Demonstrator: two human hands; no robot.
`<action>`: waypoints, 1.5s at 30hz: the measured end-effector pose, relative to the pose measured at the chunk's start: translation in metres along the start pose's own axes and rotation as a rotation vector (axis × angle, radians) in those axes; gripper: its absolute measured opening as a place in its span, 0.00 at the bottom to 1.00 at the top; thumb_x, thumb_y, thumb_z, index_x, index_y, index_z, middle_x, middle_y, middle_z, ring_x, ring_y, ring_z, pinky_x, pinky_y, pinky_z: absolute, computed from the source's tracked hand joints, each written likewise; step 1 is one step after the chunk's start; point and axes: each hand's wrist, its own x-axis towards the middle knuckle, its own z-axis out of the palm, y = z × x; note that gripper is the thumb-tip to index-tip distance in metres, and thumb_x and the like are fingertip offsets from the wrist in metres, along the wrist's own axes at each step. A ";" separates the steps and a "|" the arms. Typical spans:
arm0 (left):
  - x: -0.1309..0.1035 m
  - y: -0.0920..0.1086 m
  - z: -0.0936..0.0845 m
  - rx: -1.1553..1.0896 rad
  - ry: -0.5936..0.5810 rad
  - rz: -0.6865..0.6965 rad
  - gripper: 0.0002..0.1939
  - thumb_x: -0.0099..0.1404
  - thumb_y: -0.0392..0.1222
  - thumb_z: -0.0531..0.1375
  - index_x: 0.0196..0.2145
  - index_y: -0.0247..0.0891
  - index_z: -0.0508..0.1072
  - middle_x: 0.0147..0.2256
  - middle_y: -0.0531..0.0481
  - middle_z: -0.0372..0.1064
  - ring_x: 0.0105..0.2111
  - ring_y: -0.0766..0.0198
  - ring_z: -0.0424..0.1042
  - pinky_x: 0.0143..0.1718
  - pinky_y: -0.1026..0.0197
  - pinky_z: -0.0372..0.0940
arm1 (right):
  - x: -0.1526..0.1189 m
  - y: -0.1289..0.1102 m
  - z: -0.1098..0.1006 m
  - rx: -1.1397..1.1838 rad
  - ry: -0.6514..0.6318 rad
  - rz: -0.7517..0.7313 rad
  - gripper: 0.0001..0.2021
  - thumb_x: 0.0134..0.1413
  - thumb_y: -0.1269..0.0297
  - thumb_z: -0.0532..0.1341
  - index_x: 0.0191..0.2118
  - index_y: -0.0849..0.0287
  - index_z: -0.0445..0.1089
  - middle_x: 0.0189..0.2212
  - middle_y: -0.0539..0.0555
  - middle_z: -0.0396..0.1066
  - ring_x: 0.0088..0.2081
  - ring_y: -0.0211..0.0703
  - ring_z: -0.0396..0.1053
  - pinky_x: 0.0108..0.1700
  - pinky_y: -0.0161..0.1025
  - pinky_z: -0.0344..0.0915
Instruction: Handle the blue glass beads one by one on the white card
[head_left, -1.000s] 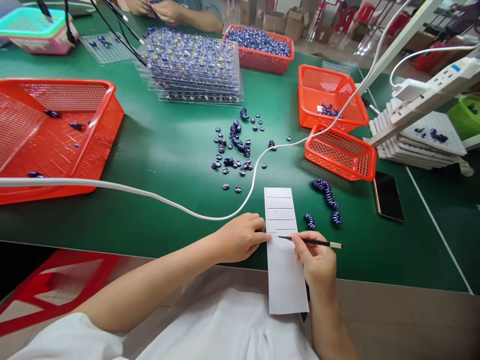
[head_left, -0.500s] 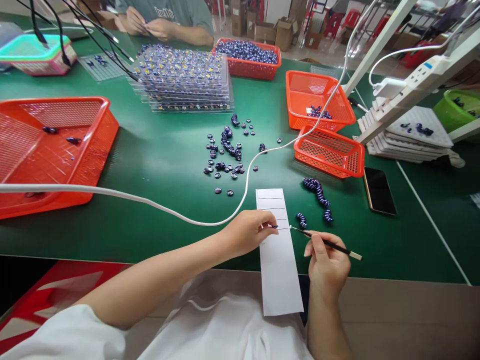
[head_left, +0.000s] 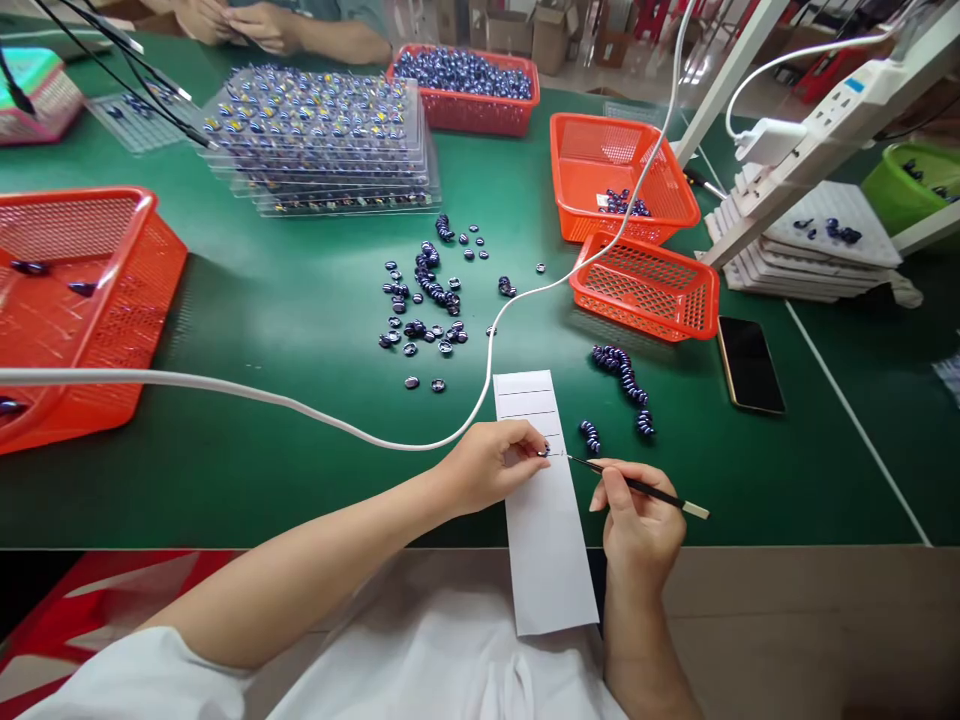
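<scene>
My left hand (head_left: 491, 468) is closed, pinching a small dark blue shiny disc-like piece (head_left: 543, 452) over a white paper strip (head_left: 547, 570) ruled with black lines. A thin black brush (head_left: 654, 490) with a pale end is gripped in my right hand (head_left: 639, 525). Its fine tip points left, over the strip's right edge and close to the piece. Beyond my right hand lie a short row (head_left: 590, 436) and a longer curved row (head_left: 621, 372) of similar pieces. More loose pieces (head_left: 445, 348) are scattered farther back, left of centre.
A white cable (head_left: 360, 435) crosses the table in front of my left hand. Orange baskets (head_left: 169, 270) stand left and right (head_left: 645, 290). Stacked clear trays (head_left: 330, 150) hold many pieces. A phone (head_left: 751, 365) lies at right. Across the table are another person's hands (head_left: 262, 27).
The view has shifted, so most table items sit farther left and slightly higher. The brush tip has moved inward over the paper, nearer the piece, which now shows more between my left fingers.
</scene>
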 end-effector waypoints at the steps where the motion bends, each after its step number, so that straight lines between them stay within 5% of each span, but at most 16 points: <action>1: 0.000 -0.001 0.001 0.007 0.003 0.004 0.05 0.60 0.36 0.65 0.36 0.35 0.75 0.34 0.48 0.78 0.30 0.67 0.74 0.34 0.66 0.68 | 0.000 0.000 0.000 -0.003 -0.007 0.002 0.06 0.53 0.65 0.69 0.35 0.59 0.72 0.33 0.53 0.79 0.18 0.32 0.68 0.22 0.34 0.65; 14: 0.001 -0.011 0.005 0.031 0.007 0.125 0.10 0.59 0.32 0.65 0.40 0.35 0.78 0.34 0.48 0.76 0.29 0.68 0.73 0.33 0.66 0.69 | -0.001 -0.005 0.002 -0.089 -0.054 -0.002 0.07 0.52 0.63 0.69 0.33 0.59 0.72 0.31 0.54 0.79 0.18 0.33 0.67 0.21 0.35 0.65; 45: 0.002 -0.013 0.006 0.105 -0.018 0.133 0.11 0.60 0.35 0.66 0.42 0.35 0.78 0.32 0.49 0.75 0.30 0.66 0.73 0.34 0.65 0.69 | -0.003 -0.009 0.004 -0.285 -0.073 0.019 0.08 0.53 0.61 0.69 0.34 0.59 0.74 0.32 0.52 0.78 0.20 0.33 0.68 0.24 0.35 0.67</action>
